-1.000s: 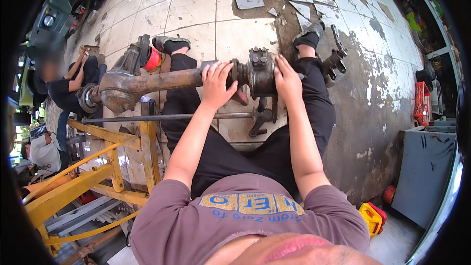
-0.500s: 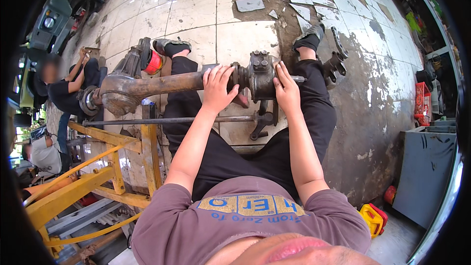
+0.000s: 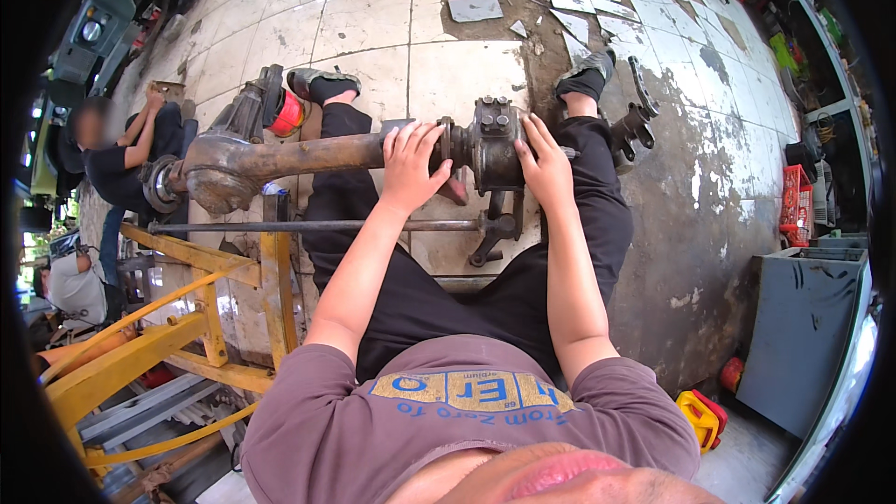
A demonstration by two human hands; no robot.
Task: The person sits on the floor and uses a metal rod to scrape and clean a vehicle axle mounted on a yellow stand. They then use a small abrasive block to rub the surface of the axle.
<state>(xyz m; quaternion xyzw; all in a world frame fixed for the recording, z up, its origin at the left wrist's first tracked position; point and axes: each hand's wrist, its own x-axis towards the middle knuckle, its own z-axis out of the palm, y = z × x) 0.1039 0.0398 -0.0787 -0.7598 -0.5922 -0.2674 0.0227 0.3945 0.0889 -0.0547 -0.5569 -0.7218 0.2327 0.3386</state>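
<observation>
A long rusty axle housing [image 3: 308, 154] lies across in front of me, its round middle bulge [image 3: 219, 173] at the left and a knuckle block [image 3: 497, 145] at the right end. My left hand [image 3: 411, 168] rests palm down on the tube just left of the block, fingers spread. My right hand [image 3: 546, 168] presses against the right side of the block. A thin steel rod [image 3: 317, 225] runs parallel below the tube. My legs in black trousers stretch out under the axle.
A yellow steel stand [image 3: 201, 317] holds the axle at the lower left. Another person [image 3: 121, 154] sits at the left end. A loose dark bracket [image 3: 635, 126] lies by my right foot. A grey bin [image 3: 803, 327] and red crate [image 3: 798, 205] stand right.
The hands keep their places on the tube and the block; my left hand has shifted slightly. The axle has not visibly moved.
</observation>
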